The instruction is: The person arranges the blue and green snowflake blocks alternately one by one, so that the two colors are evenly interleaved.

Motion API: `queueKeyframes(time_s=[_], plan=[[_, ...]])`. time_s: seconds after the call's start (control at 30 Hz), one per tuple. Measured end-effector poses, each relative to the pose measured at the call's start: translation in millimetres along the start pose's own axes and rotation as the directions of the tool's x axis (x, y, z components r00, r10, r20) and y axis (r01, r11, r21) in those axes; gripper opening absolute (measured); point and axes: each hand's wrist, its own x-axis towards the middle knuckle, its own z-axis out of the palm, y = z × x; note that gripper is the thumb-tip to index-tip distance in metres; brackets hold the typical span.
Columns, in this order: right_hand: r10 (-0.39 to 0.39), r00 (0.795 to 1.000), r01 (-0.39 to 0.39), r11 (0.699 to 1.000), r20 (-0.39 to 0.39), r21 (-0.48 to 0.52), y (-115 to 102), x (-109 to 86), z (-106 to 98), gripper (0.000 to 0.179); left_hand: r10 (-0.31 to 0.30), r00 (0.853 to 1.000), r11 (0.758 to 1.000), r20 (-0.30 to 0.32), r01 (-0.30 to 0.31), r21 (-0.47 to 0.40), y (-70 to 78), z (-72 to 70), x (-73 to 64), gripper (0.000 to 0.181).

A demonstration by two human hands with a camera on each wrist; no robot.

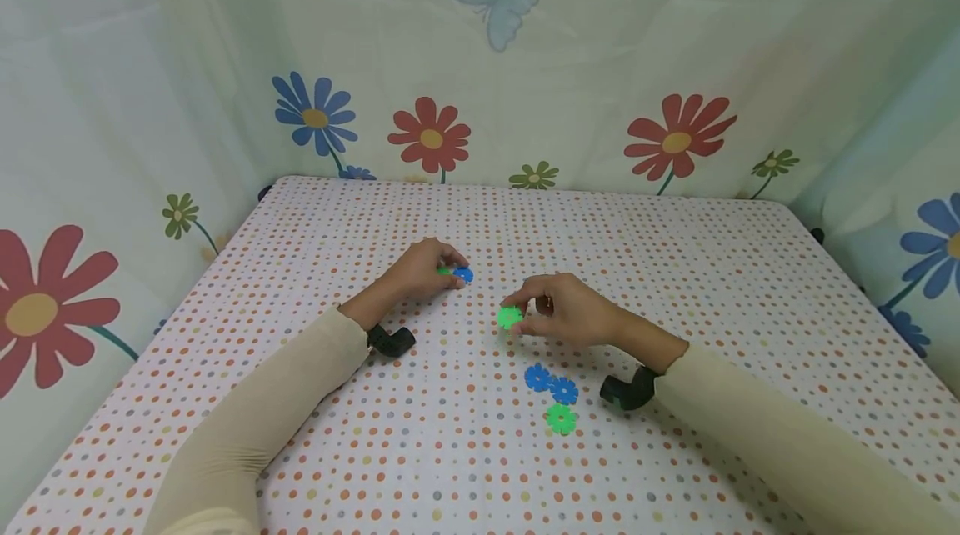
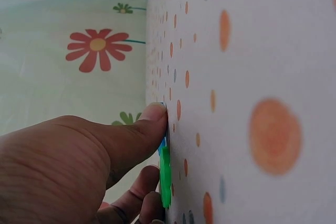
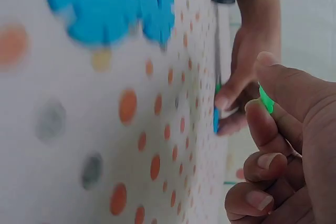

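Note:
At the middle of the table, my left hand (image 1: 426, 270) holds a blue flower-shaped plastic disc (image 1: 464, 275) between thumb and fingers, low over the cloth. A green disc (image 2: 166, 177) of the same kind adjoins the blue one, partly covered by the fingers. To the right, my right hand (image 1: 573, 310) pinches another green flower disc (image 1: 510, 317) between thumb and index finger, raised above the cloth. In the right wrist view this green disc (image 3: 266, 99) is mostly covered by the fingertips.
Two blue flower discs (image 1: 551, 384) lie side by side nearer the front, with a green flower disc (image 1: 561, 418) just below them. The table (image 1: 360, 452) wears a dotted cloth. A flower-printed curtain (image 1: 577, 35) surrounds its back and sides.

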Motion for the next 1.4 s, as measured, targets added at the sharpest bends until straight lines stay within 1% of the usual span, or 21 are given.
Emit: queueKeyframes(time_s=[0.13, 0.23, 0.4, 0.53, 0.63, 0.77, 0.93, 1.23, 1.4], plan=[[0.111, 0.994, -0.111, 0.994, -0.022, 0.018, 17.7, 18.4, -0.5, 0.033, -0.014, 1.0, 1.0, -0.006, 0.014, -0.01, -0.9, 2.5, -2.2, 0.029], [0.172, 0.985, -0.172, 0.985, -0.032, 0.014, 31.5, 30.7, -1.6, 0.033, -0.019, 1.0, 1.0, 0.002, 0.019, -0.019, -0.4, 3.4, -2.8, 0.029], [0.205, 0.978, -0.205, 0.979, -0.038, 0.005, 47.8, 50.3, -2.8, 0.033, -0.013, 1.0, 1.0, 0.003, 0.013, -0.012, -1.0, 4.1, -1.7, 0.029], [0.237, 0.971, -0.237, 0.971, -0.023, -0.028, 52.9, 63.7, -3.0, 0.032, 0.001, 1.0, 1.0, -0.001, -0.001, -0.003, -0.8, 3.4, -0.4, 0.029], [0.268, 0.964, -0.267, 0.962, -0.004, -0.052, 54.3, 69.9, -3.1, 0.033, 0.013, 1.0, 1.0, 0.002, -0.013, -0.005, 0.5, 2.8, 0.2, 0.029], [0.268, 0.963, -0.266, 0.962, 0.011, -0.065, 54.7, 74.4, -3.5, 0.035, 0.021, 1.0, 1.0, 0.01, -0.021, -0.012, 2.3, 2.1, 0.4, 0.03], [0.25, 0.968, -0.248, 0.967, 0.021, -0.067, 53.4, 81.0, -3.3, 0.037, 0.005, 1.0, 1.0, -0.005, -0.005, 0.002, 1.6, 1.5, 0.8, 0.029], [0.25, 0.967, -0.246, 0.965, 0.047, -0.091, 52.2, 89.4, -4.8, 0.035, 0.003, 1.0, 1.0, -0.016, -0.003, -0.005, -2.0, 1.1, 2.5, 0.028], [0.267, 0.961, -0.261, 0.961, 0.069, -0.088, 51.2, 92.6, -5.5, 0.037, 0.007, 1.0, 1.0, -0.022, -0.007, -0.002, -1.1, 0.4, 2.4, 0.028]])
